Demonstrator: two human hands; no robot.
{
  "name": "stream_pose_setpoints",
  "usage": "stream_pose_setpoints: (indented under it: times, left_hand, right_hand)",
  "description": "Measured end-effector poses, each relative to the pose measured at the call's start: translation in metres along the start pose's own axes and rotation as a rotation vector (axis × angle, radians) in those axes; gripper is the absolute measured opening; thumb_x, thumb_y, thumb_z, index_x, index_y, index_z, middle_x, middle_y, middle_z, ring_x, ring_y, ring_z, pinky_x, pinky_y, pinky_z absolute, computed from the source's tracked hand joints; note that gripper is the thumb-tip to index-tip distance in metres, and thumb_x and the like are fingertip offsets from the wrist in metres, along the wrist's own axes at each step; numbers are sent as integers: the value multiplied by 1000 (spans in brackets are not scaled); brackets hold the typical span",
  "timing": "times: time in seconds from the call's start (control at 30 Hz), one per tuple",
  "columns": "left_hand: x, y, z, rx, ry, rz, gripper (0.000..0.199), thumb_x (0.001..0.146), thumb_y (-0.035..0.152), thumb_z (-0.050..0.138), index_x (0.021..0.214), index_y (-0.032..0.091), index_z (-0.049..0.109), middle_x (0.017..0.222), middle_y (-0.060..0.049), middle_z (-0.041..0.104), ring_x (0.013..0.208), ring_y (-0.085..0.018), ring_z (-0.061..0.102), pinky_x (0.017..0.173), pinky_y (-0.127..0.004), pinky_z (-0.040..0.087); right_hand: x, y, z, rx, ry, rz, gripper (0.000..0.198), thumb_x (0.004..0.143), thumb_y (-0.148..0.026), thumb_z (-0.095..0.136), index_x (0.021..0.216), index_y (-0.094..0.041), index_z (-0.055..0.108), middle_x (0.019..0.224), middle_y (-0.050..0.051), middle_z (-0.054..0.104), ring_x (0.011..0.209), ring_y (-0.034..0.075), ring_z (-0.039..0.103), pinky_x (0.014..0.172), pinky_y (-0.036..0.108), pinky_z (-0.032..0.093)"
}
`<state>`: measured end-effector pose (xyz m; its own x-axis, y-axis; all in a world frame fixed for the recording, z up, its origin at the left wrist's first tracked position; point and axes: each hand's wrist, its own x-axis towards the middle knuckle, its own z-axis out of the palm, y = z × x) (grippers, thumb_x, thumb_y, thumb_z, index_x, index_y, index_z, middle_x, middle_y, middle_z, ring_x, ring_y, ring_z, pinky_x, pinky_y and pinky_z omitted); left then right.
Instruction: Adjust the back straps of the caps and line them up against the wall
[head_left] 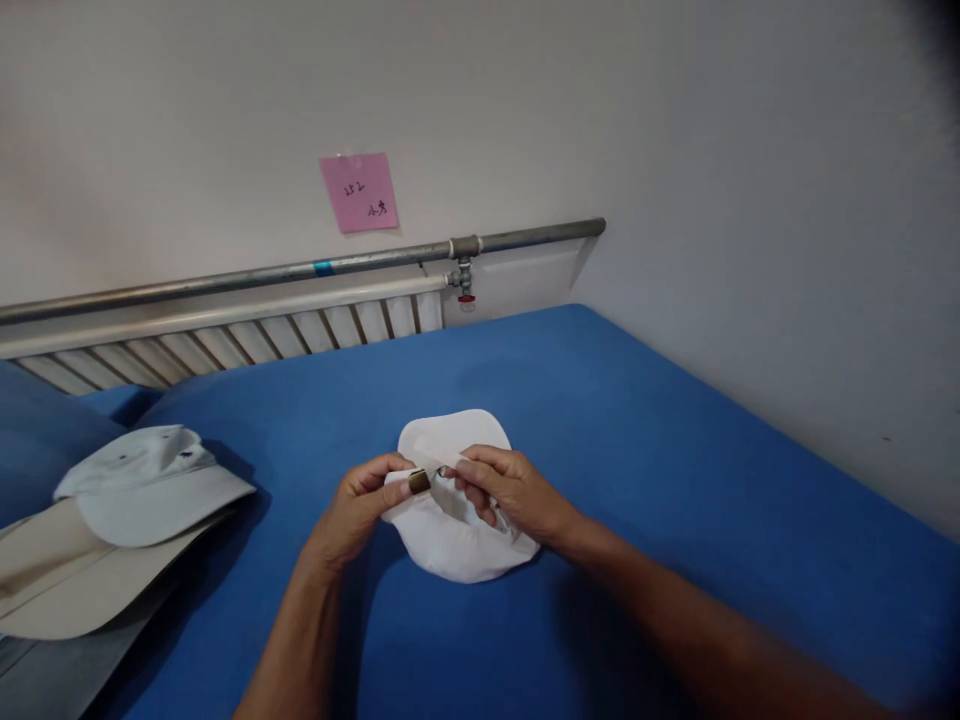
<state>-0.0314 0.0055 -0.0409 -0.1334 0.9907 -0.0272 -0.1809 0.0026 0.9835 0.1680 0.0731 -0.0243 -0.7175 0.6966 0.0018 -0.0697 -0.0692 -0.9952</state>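
A white baseball cap [472,550] lies on the blue bed cover with its brim [450,432] pointing away from me. My left hand [371,500] is closed on the cap's left edge, thumb beside a small brass-coloured buckle [419,482]. Close to the buckle, my right hand [499,485] pinches what looks like the narrow strap of the cap between thumb and forefinger. Its other fingers curl over the cap's opening. The strap's end is too small and too covered to make out.
On the left, a pale cap [161,490] rests on a beige cap [67,570], with a dark grey one [82,650] underneath. Behind the blue bed [637,450] run a radiator [285,335] and a metal pipe [240,285]. A pink note [360,193] hangs on the wall.
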Motion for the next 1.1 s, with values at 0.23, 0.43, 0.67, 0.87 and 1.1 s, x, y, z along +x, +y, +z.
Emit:
stream_pose_setpoints:
  times: [0.23, 0.43, 0.67, 0.87, 1.1]
  left_hand:
    - [8, -6, 11, -135, 80, -203, 27, 53, 31, 83, 71, 14, 72, 58, -1, 65, 44, -7, 50, 44, -17, 34]
    - [10, -8, 14, -206, 72, -249, 26, 49, 30, 86, 64, 15, 69, 53, 1, 64, 40, -5, 49, 41, -14, 33]
    - [10, -13, 11, -268, 47, -220, 23, 55, 29, 83, 65, 15, 68, 51, 0, 63, 40, -5, 49, 40, -14, 33]
    - [11, -16, 9, -295, 29, -190, 19, 58, 27, 81, 65, 15, 67, 49, 1, 60, 42, -6, 48, 42, -14, 34]
    - [10, -14, 10, -294, -11, -174, 21, 59, 29, 80, 67, 15, 67, 51, 0, 61, 42, -6, 50, 41, -14, 34]
  right_hand:
    - [1, 5, -10, 191, -14, 107, 23, 78, -37, 62, 85, -15, 63, 55, -7, 48, 36, 1, 34, 35, 17, 25]
    - [7, 15, -12, 264, -33, 159, 20, 72, -33, 65, 71, -14, 61, 52, -7, 47, 34, 1, 36, 34, 16, 26]
    - [8, 19, -14, 316, -98, 180, 19, 72, -31, 66, 71, -12, 62, 49, -7, 47, 34, 1, 36, 33, 16, 27]
    - [9, 21, -14, 330, -97, 174, 18, 73, -30, 66, 70, -12, 62, 49, -6, 47, 34, 2, 36, 33, 16, 27]
    - [9, 22, -14, 336, -115, 192, 20, 72, -31, 67, 72, -12, 62, 50, -7, 47, 35, 1, 35, 34, 16, 28]
